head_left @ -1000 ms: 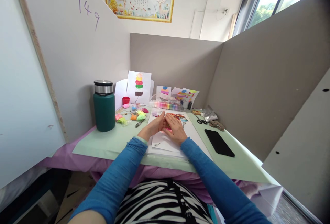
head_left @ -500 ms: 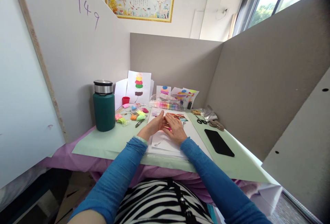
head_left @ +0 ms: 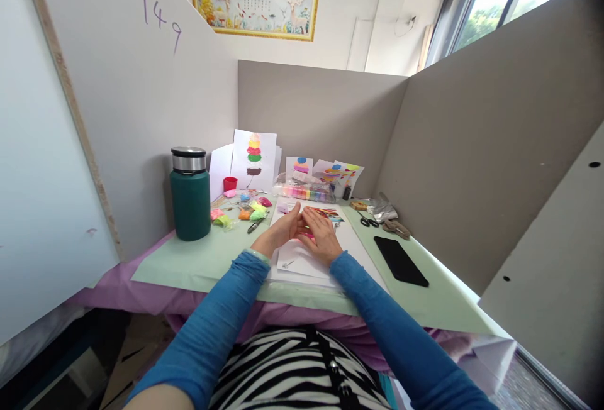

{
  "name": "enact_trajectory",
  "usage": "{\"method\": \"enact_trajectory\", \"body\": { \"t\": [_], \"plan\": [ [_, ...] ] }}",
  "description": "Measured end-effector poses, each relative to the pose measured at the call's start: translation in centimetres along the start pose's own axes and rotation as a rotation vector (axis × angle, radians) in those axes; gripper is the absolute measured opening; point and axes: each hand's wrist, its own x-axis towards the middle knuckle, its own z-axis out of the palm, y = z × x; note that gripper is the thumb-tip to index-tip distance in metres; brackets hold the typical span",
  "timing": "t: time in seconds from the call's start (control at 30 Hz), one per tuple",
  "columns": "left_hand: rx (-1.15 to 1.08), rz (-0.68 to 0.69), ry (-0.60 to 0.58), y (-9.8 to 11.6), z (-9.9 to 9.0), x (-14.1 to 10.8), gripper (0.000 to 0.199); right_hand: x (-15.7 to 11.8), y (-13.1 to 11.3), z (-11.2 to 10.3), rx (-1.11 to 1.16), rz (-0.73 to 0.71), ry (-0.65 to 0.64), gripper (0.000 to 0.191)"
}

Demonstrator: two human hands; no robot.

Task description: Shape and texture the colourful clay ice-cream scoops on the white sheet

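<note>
My left hand (head_left: pixel 285 226) and my right hand (head_left: pixel 321 234) meet above the middle of the desk. Their palms face each other and the fingers overlap in a closed cup, so whatever lies between them is hidden. Below them is a sheet of white paper (head_left: pixel 302 264) with a small dark sketch near its lower left corner. A bit of pink, perhaps clay, shows on the paper under the hands. Just beyond the fingers lies a picture with red and dark stripes (head_left: pixel 334 214), partly covered. A dark pen (head_left: pixel 255 226) rests left of my left hand.
A green flask (head_left: pixel 190 202) stands at the left. Several bright clay packets (head_left: pixel 257 210) lie behind the pen, near a red cup (head_left: pixel 230 183). Painted cards (head_left: pixel 255 157) lean at the back beside a clay pack (head_left: pixel 306 192). Scissors (head_left: pixel 369 221) and a black phone (head_left: pixel 401 261) lie right.
</note>
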Motion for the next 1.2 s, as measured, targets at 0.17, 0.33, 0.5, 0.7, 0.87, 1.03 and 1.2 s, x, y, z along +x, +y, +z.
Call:
{"method": "enact_trajectory", "body": {
  "t": [0.17, 0.33, 0.5, 0.7, 0.87, 1.03, 1.2],
  "plan": [
    [0.005, 0.041, -0.006, 0.12, -0.02, -0.11, 0.064, -0.03, 0.01, 0.05, -0.02, 0.046, 0.013, 0.061],
    [0.005, 0.08, 0.038, 0.18, -0.3, -0.07, 0.064, -0.02, -0.04, 0.09, -0.015, 0.022, 0.017, 0.059],
    [0.013, -0.003, -0.033, -0.12, -0.04, 0.06, 0.067, -0.02, 0.12, 0.11, -0.014, 0.001, 0.036, 0.059],
    [0.031, 0.065, 0.001, 0.37, 0.04, -0.35, 0.066, -0.06, 0.11, 0.16, -0.016, 0.036, 0.037, 0.06],
    [0.022, 0.01, -0.004, 0.42, 0.45, -0.41, 0.067, -0.04, 0.06, 0.03, 0.002, -0.007, 0.021, 0.059],
    [0.028, -0.007, -0.033, 0.3, 0.39, -0.33, 0.065, -0.09, 0.24, 0.32, -0.011, 0.023, 0.038, 0.061],
    [0.024, 0.072, 0.017, 0.4, 0.09, -0.39, 0.064, -0.07, 0.09, 0.24, -0.023, 0.032, 0.026, 0.059]
  ]
}}
